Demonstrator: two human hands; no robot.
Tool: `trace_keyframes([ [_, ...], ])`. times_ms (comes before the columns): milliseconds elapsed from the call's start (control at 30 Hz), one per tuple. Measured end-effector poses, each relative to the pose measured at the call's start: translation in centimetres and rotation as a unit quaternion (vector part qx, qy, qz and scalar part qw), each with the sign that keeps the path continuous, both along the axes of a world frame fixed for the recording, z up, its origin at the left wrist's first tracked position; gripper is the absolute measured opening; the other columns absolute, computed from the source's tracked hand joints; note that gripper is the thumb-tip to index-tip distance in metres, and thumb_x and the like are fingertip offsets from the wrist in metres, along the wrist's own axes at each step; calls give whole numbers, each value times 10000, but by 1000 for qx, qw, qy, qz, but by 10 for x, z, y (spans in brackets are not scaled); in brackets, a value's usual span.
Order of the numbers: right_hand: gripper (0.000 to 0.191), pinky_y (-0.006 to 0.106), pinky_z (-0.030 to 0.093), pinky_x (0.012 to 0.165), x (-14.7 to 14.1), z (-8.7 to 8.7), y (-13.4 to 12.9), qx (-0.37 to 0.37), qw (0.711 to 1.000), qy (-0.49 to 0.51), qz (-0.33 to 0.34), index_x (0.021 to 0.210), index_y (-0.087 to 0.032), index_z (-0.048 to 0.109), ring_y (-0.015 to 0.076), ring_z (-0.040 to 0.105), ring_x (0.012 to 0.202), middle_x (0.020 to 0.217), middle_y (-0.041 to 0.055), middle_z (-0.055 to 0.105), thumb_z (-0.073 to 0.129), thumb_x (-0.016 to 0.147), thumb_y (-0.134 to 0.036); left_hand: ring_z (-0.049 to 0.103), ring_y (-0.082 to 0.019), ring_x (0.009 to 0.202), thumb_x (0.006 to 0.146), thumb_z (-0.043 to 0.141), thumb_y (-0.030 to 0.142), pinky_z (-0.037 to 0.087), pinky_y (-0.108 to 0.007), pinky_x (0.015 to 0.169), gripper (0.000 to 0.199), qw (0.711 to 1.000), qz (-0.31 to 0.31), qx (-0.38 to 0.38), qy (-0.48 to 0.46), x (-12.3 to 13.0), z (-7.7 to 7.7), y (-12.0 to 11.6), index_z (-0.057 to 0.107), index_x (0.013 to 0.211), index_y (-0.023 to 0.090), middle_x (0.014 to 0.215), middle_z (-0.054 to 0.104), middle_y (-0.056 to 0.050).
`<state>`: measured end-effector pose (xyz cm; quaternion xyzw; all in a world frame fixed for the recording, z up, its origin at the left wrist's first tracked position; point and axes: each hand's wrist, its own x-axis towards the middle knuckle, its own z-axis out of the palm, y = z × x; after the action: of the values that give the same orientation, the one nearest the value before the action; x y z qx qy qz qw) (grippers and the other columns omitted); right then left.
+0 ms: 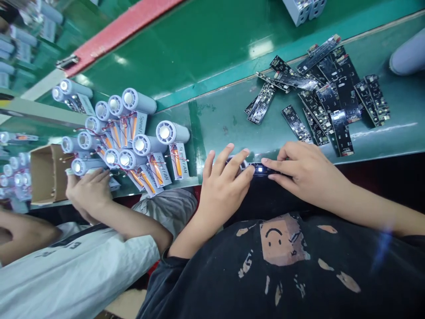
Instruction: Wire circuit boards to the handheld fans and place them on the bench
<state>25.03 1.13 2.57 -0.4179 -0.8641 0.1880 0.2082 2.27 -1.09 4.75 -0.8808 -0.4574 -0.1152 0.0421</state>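
Both hands at the near edge of the green conveyor belt [226, 119], just above my black T-shirt [282, 261]. My left hand [221, 190] is narrow, fingers curled around the round end of a black circuit board strip [262, 169]; my right hand [310, 173] pinches the other end with its fingertips, a small white LED lit on the strip between them. Held close to my body, probably so the light stays in plain view. More black boards [318, 95] lie in a loose heap toward the belt's far edge, within reach of my right hand. Left along the belt, grey cylinders [139, 101] lie grouped, wired to printed cards [179, 159], round ends turned outward. A co-worker's hand [88, 192], white sleeve [76, 274], sits beside a cardboard box [48, 175] near the belt's left end.
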Motion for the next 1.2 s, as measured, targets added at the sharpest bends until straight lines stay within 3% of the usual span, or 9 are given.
trace_keyframes([
  [133,240,334,301,775,3,-6,-3,31,999,18,-5,1166,-244,742,216,507,858,898,54,592,608,971,-287,507,-357,1379,953,586,234,362,-597,1137,124,998,17,-34,58,6,12,-3,671,1043,236,1385,640,-65],
  [467,201,365,277,829,2,-9,-5,80,996,17,-20,1114,-257,749,213,501,863,896,40,623,612,975,-301,415,-389,1455,916,620,210,336,-667,1167,77,986,-50,-125,100,13,31,20,696,924,200,1512,534,-74],
  [600,219,371,279,821,1,-7,-6,62,998,8,-25,1142,-257,747,231,509,874,907,42,622,659,942,-277,582,-324,1310,929,628,252,386,-613,1151,103,992,-58,-112,22,1,35,21,690,1005,220,1360,658,-77],
  [700,221,370,283,817,2,-6,-6,63,998,11,-22,1135,-260,751,230,514,872,898,33,612,682,926,-275,635,-276,1227,930,637,272,422,-553,1135,250,994,-10,-100,-41,-10,31,19,633,1174,218,1288,688,-97],
  [800,221,364,280,815,2,-5,-5,60,998,6,-17,1138,-255,748,223,508,870,903,32,607,670,934,-290,596,-307,1269,897,681,300,478,-536,1074,397,987,-7,-153,-53,-14,20,17,576,1267,201,1359,629,-139],
  [1000,238,350,259,777,-4,2,-3,62,998,-28,9,1163,-239,733,218,494,855,895,45,588,602,969,-282,646,-238,1087,907,648,211,537,-427,950,206,980,-20,-162,-112,-7,1,16,613,1110,194,1171,665,-100],
  [1200,215,346,244,746,-15,8,-3,39,998,-47,12,1095,-213,745,215,477,830,877,59,582,579,967,-263,634,-236,1059,878,653,157,516,-417,954,242,979,-1,-159,-129,-5,-2,13,579,1107,178,1096,679,-90],
])
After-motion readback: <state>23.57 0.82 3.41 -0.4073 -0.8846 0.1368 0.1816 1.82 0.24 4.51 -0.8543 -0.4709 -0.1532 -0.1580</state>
